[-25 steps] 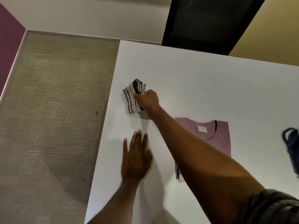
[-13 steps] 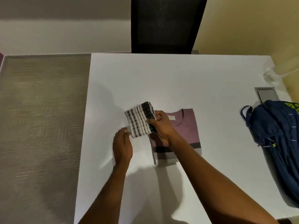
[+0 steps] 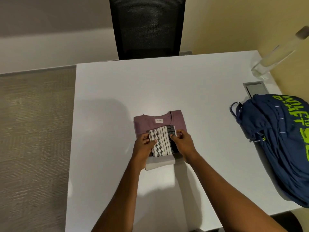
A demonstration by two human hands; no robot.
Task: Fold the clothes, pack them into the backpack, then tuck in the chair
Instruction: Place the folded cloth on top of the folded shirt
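Between the two hands, on top of the folded purple shirt point(image 3: 160, 122), lies the small striped cloth point(image 3: 160, 143), folded into a compact packet. The left hand point(image 3: 144, 149) is clamped on its left edge, thumb on top and fingers below as far as I can see, and the right hand point(image 3: 184, 144) is closed on its right side, where a darker checked part of the fabric shows. Under both hands there is also a pale folded piece point(image 3: 159, 162), which comes out toward the person's body; I cannot tell if it belongs to the shirt or is a separate garment. I judge all these clothes to be light, soft and without stiffness, so the folds can open or slide on each other if only the top one is lifted. It seems better to take the stack from the two sides, fingers under the lowest layer and thumbs pressing from above. The blue backpack point(image 3: 280, 141) lies well to the right of the right hand on the white surface point(image 3: 107, 91), and the black chair point(image 3: 147, 27) stands beyond the hands, at the far side.
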